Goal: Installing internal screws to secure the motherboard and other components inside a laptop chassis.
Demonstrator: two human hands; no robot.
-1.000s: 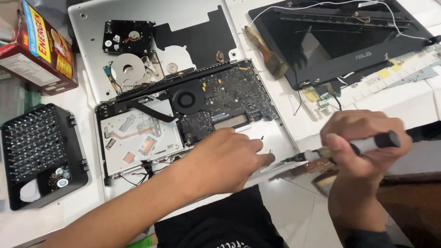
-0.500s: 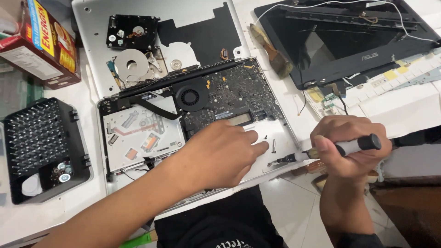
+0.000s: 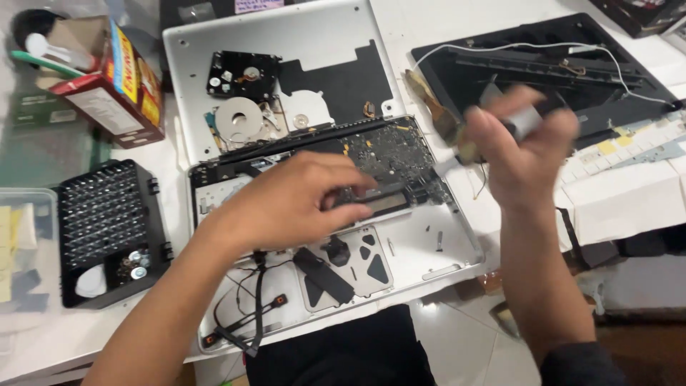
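An opened silver laptop chassis (image 3: pixel 446 250) lies in front of me with its dark logic board (image 3: pixel 393 150) exposed. My left hand (image 3: pixel 293 204) hovers over the middle of the chassis, fingers apart and reaching toward the board, with nothing in it. My right hand (image 3: pixel 525 154) is raised above the chassis's right edge and is blurred by motion. It is closed around a grey-handled screwdriver (image 3: pixel 525 120), whose tip I cannot make out. Loose black cables (image 3: pixel 250 307) trail from the chassis's front left. Two small screws (image 3: pixel 437 239) lie on the palm rest.
The removed silver bottom cover (image 3: pixel 286 36) lies behind, with an opened hard drive (image 3: pixel 239 114) on it. A black bit tray (image 3: pixel 107 221) and a red box (image 3: pixel 118 78) stand at left. A brush (image 3: pixel 436 114) and a black laptop lid (image 3: pixel 572 78) are at right.
My right hand has lifted with the screwdriver from the chassis's front right corner to above its right edge. My left hand has slid back toward the logic board.
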